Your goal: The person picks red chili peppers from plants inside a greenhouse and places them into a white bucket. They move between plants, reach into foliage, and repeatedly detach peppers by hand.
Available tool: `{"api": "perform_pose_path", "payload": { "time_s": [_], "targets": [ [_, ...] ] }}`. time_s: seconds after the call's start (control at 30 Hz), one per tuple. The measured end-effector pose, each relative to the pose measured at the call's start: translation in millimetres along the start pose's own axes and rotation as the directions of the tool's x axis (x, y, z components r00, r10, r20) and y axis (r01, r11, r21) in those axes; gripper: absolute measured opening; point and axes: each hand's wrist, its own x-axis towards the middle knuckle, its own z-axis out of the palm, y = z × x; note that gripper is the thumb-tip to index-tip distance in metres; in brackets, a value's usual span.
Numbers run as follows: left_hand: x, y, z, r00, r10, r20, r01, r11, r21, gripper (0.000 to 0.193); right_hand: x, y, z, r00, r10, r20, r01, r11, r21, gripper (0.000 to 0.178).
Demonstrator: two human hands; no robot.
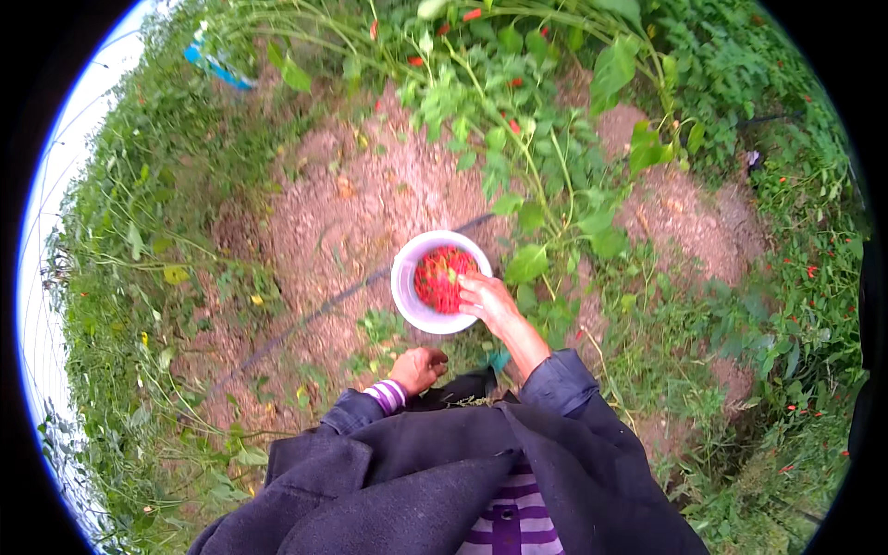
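A white bucket (401,289) stands in front of me, with many small red chili peppers (433,280) inside it. My right hand (487,298) reaches over the bucket's right rim, its fingers stretched out and apart above the peppers. I see nothing gripped in it. Closer to my body, below the bucket and apart from it, my left hand (419,368) has its fingers curled in. Whatever those fingers may hold is hidden.
Leafy pepper plants (527,185) with red fruit lean in from ahead and the right. A dark irrigation hose (324,316) crosses the bare soil (361,203) behind the bucket. Dense greenery (129,250) borders the left, where a blue object (217,69) lies farther off.
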Motion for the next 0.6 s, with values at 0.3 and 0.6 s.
{"api": "perform_pose_path", "payload": {
  "time_s": [0.3, 0.6],
  "targets": [
    [80, -152, 113, 0.752, -0.614, 0.241, 0.553, 0.389, -0.737, 0.051, -60, 124, -140, 0.905, 0.335, -0.262, -0.305, 0.941, 0.15, 0.038],
    [190, -244, 158, 0.548, -0.802, 0.239, 0.298, -0.08, -0.951, 0.044, -121, 217, -195, 0.699, 0.495, -0.516, -0.461, 0.864, 0.203, 0.027]
  ]
}}
